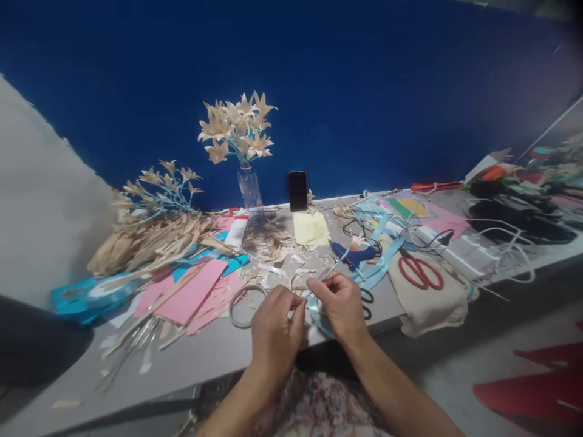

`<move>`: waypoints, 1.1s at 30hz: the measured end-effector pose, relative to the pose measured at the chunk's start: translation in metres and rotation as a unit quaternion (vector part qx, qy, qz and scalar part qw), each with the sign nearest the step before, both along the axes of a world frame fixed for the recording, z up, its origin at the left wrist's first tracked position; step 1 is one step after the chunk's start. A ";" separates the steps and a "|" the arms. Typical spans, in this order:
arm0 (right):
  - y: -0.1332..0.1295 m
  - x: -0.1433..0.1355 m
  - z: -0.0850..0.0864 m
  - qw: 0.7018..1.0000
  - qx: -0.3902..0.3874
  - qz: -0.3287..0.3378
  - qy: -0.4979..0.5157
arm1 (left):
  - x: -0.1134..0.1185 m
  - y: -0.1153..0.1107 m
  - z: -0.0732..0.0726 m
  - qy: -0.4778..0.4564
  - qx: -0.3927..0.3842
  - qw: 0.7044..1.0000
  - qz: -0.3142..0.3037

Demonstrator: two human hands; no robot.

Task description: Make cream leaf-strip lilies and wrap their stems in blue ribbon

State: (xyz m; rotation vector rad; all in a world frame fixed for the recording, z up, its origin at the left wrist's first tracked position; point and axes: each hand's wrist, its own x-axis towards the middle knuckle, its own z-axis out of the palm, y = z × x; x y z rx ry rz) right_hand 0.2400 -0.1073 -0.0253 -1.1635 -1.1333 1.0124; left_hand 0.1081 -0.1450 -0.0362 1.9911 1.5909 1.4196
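Note:
Near the table's front edge, my left hand (277,318) is closed, its thumb and fingers pinched on something too small to make out. Close to its right, my right hand (340,304) is closed too, pinching a thin light-blue strip that sticks up past the fingers. A light-blue ribbon (319,315) loops beneath my right hand. A grey tape ring (234,309) lies just left of my left hand. Beyond my right hand rests a blue glue gun (353,256). Black scissor handles (367,303) show beside my right wrist.
A clear bottle (250,194) holds pale flowers (239,127). A phone (297,191) stands against the blue wall. Dry husks (150,246) and pink paper (194,291) lie left. Red-handled scissors (421,271) rest on a cloth (428,303), with a power strip (460,252) behind.

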 end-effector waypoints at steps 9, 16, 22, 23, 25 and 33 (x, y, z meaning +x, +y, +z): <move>0.064 0.023 0.011 0.953 -0.039 0.299 -0.001 | -0.028 0.042 0.026 -0.277 -0.297 0.909 -0.096; 0.114 0.023 0.039 0.923 -0.095 0.371 0.034 | -0.038 0.070 0.029 -0.317 -0.376 0.847 -0.203; 0.127 0.016 0.030 0.927 -0.083 0.364 0.028 | -0.037 0.079 0.014 -0.405 -0.405 0.788 -0.225; 0.128 0.017 0.026 0.926 -0.090 0.367 0.026 | -0.036 0.079 0.012 -0.409 -0.406 0.786 -0.224; 0.129 0.017 0.021 0.924 -0.101 0.368 0.016 | -0.036 0.080 0.010 -0.419 -0.412 0.780 -0.214; 0.124 0.005 0.009 0.955 -0.024 0.292 -0.033 | -0.042 0.086 -0.015 -0.297 -0.383 0.867 -0.116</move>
